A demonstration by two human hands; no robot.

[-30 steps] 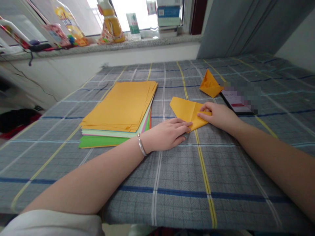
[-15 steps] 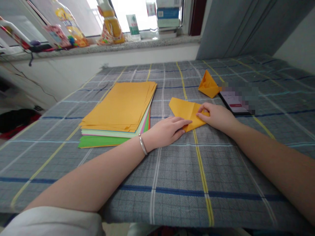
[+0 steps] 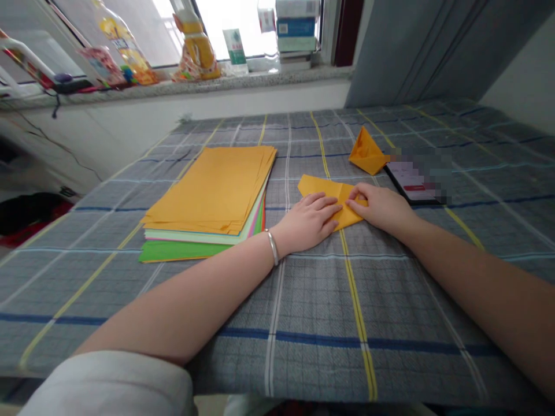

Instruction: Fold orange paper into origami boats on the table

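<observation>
- Your left hand point(image 3: 309, 222): palm down, fingers extended and slightly spread, laid over the near left part of the folded orange paper; nothing clasped.
- Your right hand point(image 3: 385, 209): fingers curled, thumb and forefinger pinching the right part of the same paper.
- Plaid tablecloth point(image 3: 321, 300): grey, with blue, yellow, white and pale blue stripes; beneath all the paper before you.
- Curtain point(image 3: 425, 46): grey, hanging beyond the far right of the table.
- Stone windowsill point(image 3: 299, 74): speckled, beyond the table, bearing a tilted bottle with orange contents point(image 3: 125, 40), a yellow handled bottle point(image 3: 197, 46) and stacked boxes point(image 3: 297, 29).
- Paper stack point(image 3: 225, 179): to your left, orange sheets on top, pale, pink and green edges below; just beside your left forearm.
- Folded orange paper point(image 3: 321, 184): flat on the cloth between stack and screen device, a crease near its middle, both your hands upon it.
- Screen device point(image 3: 407, 180): dark-edged, lying beyond your right hand, partly pixelated.
- Peaked orange paper piece point(image 3: 367, 155): folded, standing at the device's left; whether they touch, unclear.
- Silver bangle point(image 3: 272, 247): around your left wrist.
</observation>
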